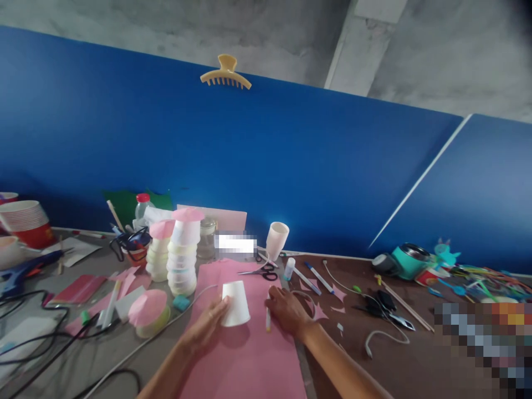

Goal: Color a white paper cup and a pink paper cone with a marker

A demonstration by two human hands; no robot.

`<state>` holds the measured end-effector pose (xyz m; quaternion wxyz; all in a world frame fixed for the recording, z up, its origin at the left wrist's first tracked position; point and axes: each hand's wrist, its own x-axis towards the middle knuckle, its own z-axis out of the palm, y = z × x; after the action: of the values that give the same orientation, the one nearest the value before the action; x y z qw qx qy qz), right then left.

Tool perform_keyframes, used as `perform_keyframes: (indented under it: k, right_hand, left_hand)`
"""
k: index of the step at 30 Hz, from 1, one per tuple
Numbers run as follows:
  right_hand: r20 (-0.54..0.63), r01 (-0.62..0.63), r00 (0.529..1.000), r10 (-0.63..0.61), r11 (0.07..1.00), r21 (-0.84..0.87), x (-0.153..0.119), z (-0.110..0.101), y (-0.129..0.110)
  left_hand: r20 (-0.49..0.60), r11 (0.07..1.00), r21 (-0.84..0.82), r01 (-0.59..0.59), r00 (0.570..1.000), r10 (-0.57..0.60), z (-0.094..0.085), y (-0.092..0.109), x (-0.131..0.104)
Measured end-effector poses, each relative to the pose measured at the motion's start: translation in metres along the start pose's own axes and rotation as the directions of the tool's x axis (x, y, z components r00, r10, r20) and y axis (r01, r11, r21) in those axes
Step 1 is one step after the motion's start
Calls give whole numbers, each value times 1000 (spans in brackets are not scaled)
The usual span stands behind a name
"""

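Note:
My left hand (pixel 208 320) grips a white paper cup (pixel 236 305), upside down with its wide rim low, thumb on its side. The cup is over a sheet of pink paper (pixel 245 366). To its right, my right hand (pixel 286 310) is closed on a slim white marker (pixel 268 321) with a yellowish end pointing toward me. Part of the marker is hidden by the fingers. Black-handled scissors (pixel 266 271) lie on the pink paper beyond both hands. A small glue bottle (pixel 290 269) stands just past my right hand.
Two stacks of joined cups with pink tops (pixel 182 255) rise at the left, near a pink-topped cup piece (pixel 148 313). Cables (pixel 145 338) cross the left side. Pens (pixel 319 278) and pink scraps (pixel 338 292) lie at the right. A blue partition (pixel 266 149) closes the back.

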<state>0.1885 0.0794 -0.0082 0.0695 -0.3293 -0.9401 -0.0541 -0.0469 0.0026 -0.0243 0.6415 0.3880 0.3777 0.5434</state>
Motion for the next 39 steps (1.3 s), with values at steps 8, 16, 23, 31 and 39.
perform_keyframes:
  k: [8, 16, 23, 31, 39]
  right_hand:
    - [-599, 7, 663, 448, 798, 603, -5, -20, -9]
    - [-282, 120, 642, 713, 270, 955, 25, -11, -51]
    - [-427, 124, 633, 646, 459, 879, 25, 21, -63]
    - [-661, 177, 665, 347, 787, 591, 20, 29, -78]
    - [-737, 230, 631, 243, 849, 477, 16, 25, -77]
  left_hand:
    - [78, 998, -57, 16, 997, -11, 9, 13, 0]
    - [101, 998, -53, 15, 995, -10, 12, 14, -3]
    - [101, 982, -182, 59, 994, -41, 11, 14, 0]
    - [124, 972, -225, 63, 992, -36, 16, 13, -3]
    - [131, 985, -164, 47, 991, -26, 15, 14, 0]
